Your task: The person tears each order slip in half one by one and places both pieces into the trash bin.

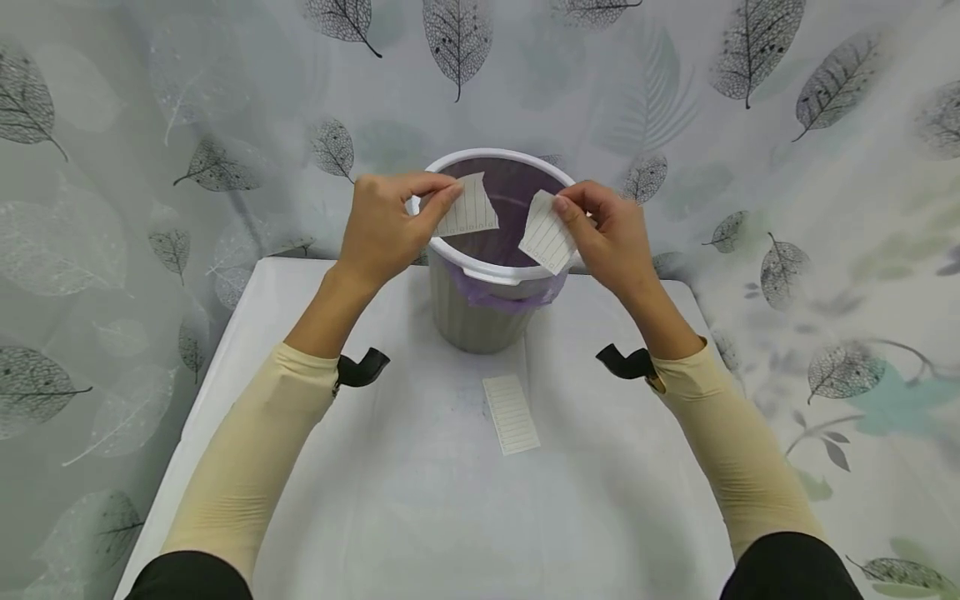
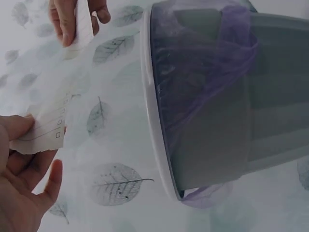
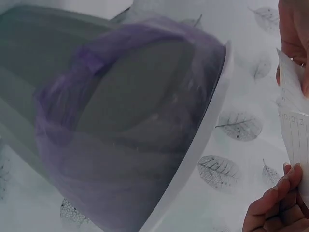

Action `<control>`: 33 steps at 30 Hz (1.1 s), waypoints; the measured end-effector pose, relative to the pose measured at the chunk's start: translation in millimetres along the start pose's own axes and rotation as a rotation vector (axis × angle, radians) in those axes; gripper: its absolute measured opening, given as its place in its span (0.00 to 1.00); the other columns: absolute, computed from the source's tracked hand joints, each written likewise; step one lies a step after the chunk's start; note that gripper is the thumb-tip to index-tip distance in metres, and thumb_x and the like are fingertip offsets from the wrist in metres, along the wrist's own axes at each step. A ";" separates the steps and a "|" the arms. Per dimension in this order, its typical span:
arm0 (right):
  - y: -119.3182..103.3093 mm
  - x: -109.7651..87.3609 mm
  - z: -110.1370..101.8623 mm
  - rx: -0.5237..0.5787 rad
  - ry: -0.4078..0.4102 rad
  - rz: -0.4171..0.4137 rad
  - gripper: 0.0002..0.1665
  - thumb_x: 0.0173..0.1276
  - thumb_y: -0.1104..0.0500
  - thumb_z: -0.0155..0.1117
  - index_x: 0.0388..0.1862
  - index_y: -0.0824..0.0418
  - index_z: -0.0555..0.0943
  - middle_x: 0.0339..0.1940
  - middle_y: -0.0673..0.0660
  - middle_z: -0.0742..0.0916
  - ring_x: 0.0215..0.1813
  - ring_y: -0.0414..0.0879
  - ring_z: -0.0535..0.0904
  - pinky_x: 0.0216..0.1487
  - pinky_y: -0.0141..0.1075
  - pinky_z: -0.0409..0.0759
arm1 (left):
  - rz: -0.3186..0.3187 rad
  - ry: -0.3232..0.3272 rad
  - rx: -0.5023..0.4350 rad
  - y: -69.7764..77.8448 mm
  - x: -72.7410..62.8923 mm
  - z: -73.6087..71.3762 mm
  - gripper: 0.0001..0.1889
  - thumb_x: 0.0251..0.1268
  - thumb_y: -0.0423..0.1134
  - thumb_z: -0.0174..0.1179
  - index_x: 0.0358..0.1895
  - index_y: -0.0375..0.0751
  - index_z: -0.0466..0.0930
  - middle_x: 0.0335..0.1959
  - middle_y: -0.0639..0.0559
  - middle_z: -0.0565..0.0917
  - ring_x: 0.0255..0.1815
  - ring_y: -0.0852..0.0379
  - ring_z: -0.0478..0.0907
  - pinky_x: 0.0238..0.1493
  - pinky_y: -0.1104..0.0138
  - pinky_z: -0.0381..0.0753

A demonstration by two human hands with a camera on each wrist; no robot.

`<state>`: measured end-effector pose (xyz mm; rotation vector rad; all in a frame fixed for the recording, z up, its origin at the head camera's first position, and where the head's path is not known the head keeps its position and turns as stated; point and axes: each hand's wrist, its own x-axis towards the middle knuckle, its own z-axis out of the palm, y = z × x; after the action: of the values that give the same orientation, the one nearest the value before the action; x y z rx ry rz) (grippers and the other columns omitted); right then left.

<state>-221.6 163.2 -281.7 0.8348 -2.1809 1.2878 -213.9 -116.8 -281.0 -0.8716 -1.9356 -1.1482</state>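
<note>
Above the mouth of a grey bin with a white rim, each hand holds a torn piece of lined paper. My left hand pinches the left piece between thumb and fingers. The right piece, tilted, is pinched in my right hand. The two pieces are apart, with ragged edges facing each other. In the left wrist view, small printed boxes show along one edge of the left paper piece. A thin purple bag lines the bin and folds over its rim.
A narrow lined paper strip lies on the white-covered table, in front of the bin. Behind and beside the table hangs a leaf-patterned cloth. A black wrist mount sticks out inward from each sleeve.
</note>
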 end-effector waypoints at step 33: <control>49.2 9.4 2.2 -0.347 -0.085 0.102 0.12 0.78 0.61 0.64 0.49 0.69 0.90 0.35 0.60 0.91 0.36 0.50 0.84 0.34 0.32 0.71 | -0.173 -0.317 0.259 -46.9 -9.5 33.7 0.14 0.73 0.41 0.67 0.51 0.33 0.90 0.51 0.42 0.88 0.54 0.43 0.85 0.60 0.52 0.78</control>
<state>-263.0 177.2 -306.2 0.6556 -2.4467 0.8912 -255.4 -105.7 -320.7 -0.7930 -2.3962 -0.8645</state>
